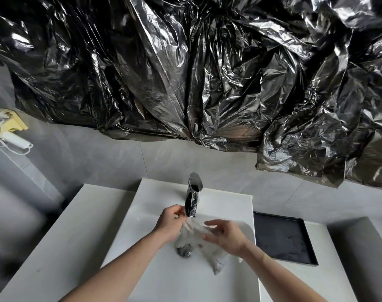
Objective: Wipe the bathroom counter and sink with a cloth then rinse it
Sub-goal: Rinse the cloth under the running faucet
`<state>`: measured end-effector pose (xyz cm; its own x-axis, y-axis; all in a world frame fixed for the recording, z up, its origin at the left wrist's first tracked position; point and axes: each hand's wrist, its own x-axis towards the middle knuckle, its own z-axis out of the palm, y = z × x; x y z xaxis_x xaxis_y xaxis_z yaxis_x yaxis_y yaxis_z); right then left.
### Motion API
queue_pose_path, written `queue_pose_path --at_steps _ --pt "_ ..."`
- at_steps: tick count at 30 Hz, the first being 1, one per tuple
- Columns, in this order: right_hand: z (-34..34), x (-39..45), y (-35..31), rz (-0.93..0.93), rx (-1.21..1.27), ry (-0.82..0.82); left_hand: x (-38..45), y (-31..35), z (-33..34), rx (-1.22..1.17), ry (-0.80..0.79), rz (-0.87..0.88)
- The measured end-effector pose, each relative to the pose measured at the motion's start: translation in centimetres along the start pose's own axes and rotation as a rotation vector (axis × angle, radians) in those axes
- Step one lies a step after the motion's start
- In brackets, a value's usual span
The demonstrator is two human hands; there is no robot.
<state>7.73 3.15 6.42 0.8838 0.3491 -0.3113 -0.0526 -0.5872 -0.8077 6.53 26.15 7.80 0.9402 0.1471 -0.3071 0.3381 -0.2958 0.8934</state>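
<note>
Crinkled black plastic sheeting (207, 73) covers the wall above us; a black tray (283, 236) lies right of the sink (185, 280). Under the chrome faucet (193, 196), our left hand (170, 223) pinches the pale cloth (207, 243), which trails near-right across the basin. Our right hand (227, 236) touches it with fingers apart.

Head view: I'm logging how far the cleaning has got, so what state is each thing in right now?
Faucet: upright over the basin; running water too blurred to confirm.
Cloth: bunched, hanging into the sink under the spout.
Left hand: pinches the cloth's upper end.
Right hand: fingers loosely bent at the cloth; grip unclear.
Sink: drain partly covered by the cloth.
Black tray: flat on the counter, nothing on it.
</note>
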Motion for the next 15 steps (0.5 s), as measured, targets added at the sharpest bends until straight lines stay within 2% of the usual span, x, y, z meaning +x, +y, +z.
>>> queue_pose_path --at_steps 2,6,11,13,15 --pt "1.0 0.6 0.0 -0.004 -0.097 -0.045 0.1 0.0 -0.5 -0.028 0.029 0.024" --pt "3.3 1.9 -1.6 -0.05 -0.217 -0.021 0.0 -0.7 -2.2 -0.02 0.108 0.012" --pt "5.2 3.1 -4.4 0.037 -0.039 0.0 -0.3 -3.1 -4.9 0.052 0.192 -0.101" --pt "5.8 3.5 -4.8 0.092 0.08 0.008 -1.1 -3.6 -5.3 0.144 0.165 -0.137" --pt "6.2 3.7 -5.3 0.108 0.152 -0.015 -1.8 -4.3 -5.1 0.218 0.087 -0.096"
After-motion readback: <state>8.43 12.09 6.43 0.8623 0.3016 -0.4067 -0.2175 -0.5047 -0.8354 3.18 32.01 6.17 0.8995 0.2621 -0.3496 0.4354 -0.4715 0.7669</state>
